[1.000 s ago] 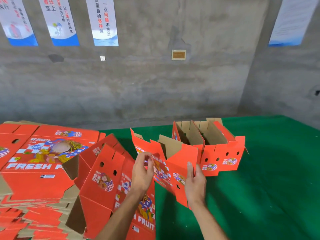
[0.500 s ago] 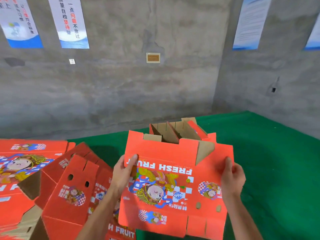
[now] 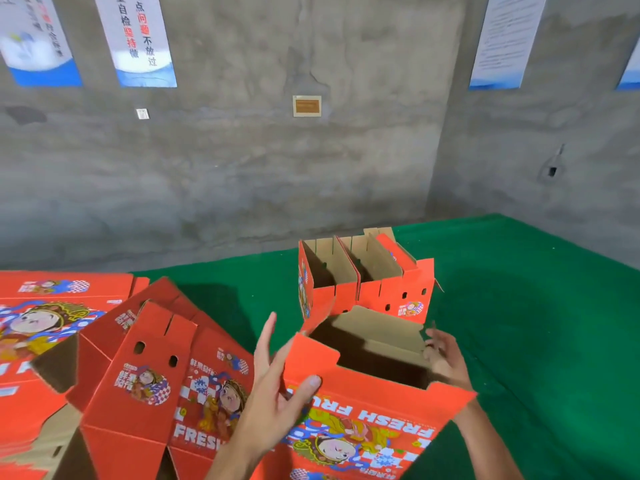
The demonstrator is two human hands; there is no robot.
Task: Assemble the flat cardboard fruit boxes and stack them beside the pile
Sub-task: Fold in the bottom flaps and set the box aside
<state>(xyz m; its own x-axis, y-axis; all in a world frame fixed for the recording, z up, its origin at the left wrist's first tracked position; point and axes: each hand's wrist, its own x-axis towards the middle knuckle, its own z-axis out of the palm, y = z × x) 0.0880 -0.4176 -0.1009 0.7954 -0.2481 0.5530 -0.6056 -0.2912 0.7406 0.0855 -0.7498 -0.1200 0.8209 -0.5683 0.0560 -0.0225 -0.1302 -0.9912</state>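
two bare hands work at one red fruit box (image 3: 367, 407) that stands opened into a tube just in front of the person, its brown inside showing through the open top and the words "fresh fruit" printed upside down on the near face. the left hand (image 3: 273, 393) lies against the box's left end, fingers straight and spread upward, thumb laid over the top edge of the near panel; it presses the cardboard and is not curled round it. the right hand (image 3: 446, 362) is at the box's right end, behind the corner, fingers loosely spread and touching the side panel; whether any finger hooks the edge i cannot tell, since the cardboard hides part of it. behind this box, a little farther on the green mat (image 3: 536, 323), a group of assembled boxes (image 3: 363, 282) stands upright with open tops and brown dividers between them, small holes punched in the red fronts. the held box rises just before them, and i cannot tell whether they touch. to the left lies the pile of flat boxes (image 3: 52, 334), red sheets with a cartoon figure, and several loose flat boxes (image 3: 156, 368) lean tilted against it, close by the left forearm. gray concrete wall (image 3: 242, 174) rises behind, with blue-and-white posters (image 3: 138, 39) hung along it.
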